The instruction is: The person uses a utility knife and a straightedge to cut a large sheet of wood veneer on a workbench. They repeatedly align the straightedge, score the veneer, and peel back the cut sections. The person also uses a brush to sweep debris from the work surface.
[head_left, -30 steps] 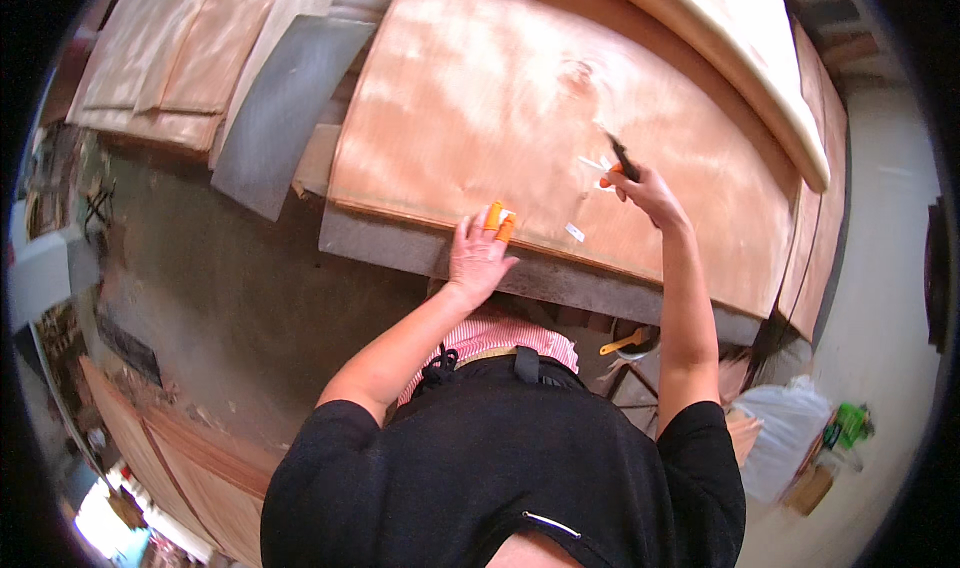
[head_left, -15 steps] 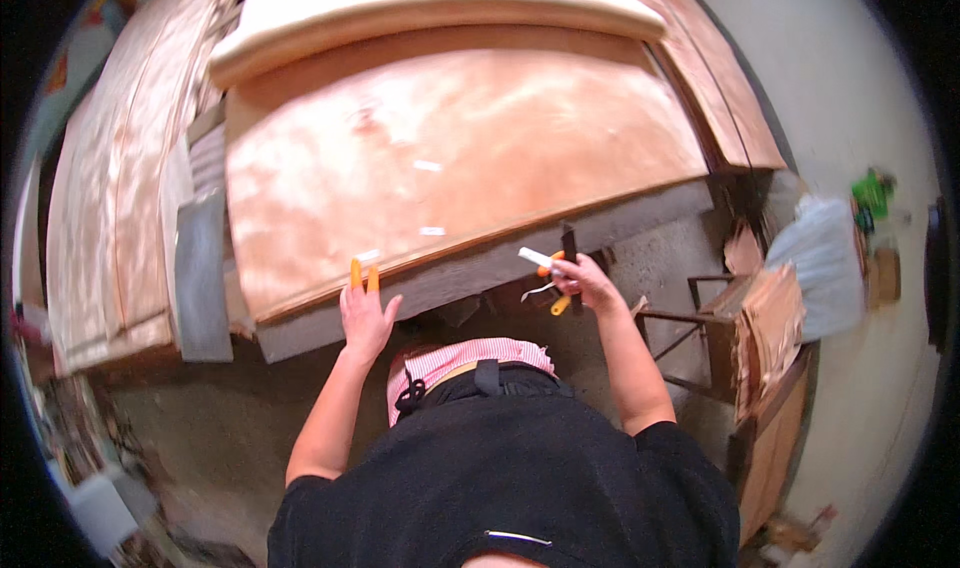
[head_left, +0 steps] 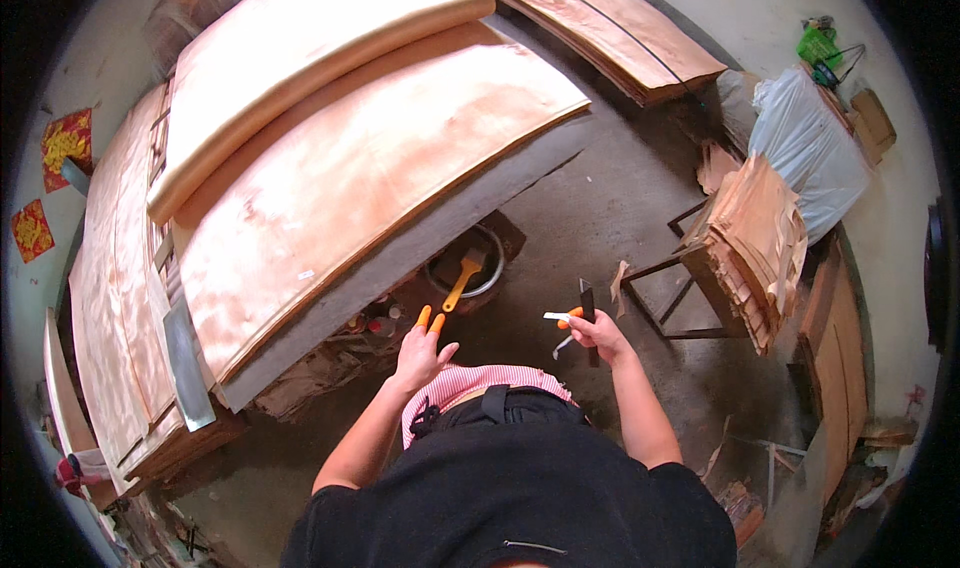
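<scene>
My left hand (head_left: 423, 358), two fingertips covered in orange finger cots, hovers with fingers stretched out near the stack's front edge and holds nothing. My right hand (head_left: 605, 338) is closed around a slim black tool (head_left: 588, 303), perhaps a knife; its exact kind is unclear. A small white strip (head_left: 554, 317) sticks out of the same hand, beside an orange-covered finger, and a pale curled strip (head_left: 563, 347) hangs below. In front of me lies a stack of thin wood veneer sheets (head_left: 370, 188). A small white piece (head_left: 305, 275) rests on its top sheet.
A rolled-back sheet (head_left: 330, 83) lies across the stack. Under the front edge, a yellow-handled brush (head_left: 463, 280) rests in a round metal basin (head_left: 494, 281). To the right, a metal-framed stand (head_left: 680, 298) bears ragged veneer pieces (head_left: 755, 238). More sheets (head_left: 630, 38) lie at the back right.
My view has swung to the right, so the stack sits further left and more floor shows. Both hands now hang away from the sheets; the right keeps its tool and white strip.
</scene>
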`<move>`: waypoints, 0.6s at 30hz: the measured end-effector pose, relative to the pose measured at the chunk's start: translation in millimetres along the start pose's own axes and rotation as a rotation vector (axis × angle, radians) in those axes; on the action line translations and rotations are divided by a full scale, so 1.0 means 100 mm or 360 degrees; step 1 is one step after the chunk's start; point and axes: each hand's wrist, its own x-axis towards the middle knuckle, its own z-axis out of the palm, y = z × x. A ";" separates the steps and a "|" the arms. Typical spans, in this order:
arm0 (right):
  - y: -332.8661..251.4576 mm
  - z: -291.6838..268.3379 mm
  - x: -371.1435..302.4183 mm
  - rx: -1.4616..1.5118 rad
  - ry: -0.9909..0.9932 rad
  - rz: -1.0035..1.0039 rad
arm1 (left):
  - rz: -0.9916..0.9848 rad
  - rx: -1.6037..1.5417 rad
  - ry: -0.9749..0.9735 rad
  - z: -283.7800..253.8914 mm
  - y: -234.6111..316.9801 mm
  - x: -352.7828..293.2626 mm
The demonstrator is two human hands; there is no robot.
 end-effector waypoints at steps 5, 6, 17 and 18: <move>0.06 -0.66 -0.22 0.0090 0.0236 -0.0033 | 0.0141 0.0017 -0.0089 0.04 0.49 0.58; 0.09 -0.75 -0.20 0.0100 0.0263 -0.0022 | 0.0175 0.0031 -0.0079 0.09 0.55 0.70; -0.45 -1.91 0.53 -0.0048 0.0352 0.0058 | 0.0370 -0.0407 0.0042 0.67 1.14 2.58; -0.57 -2.01 0.62 -0.0083 0.0404 0.0079 | 0.0386 -0.0407 0.0109 0.67 1.20 2.82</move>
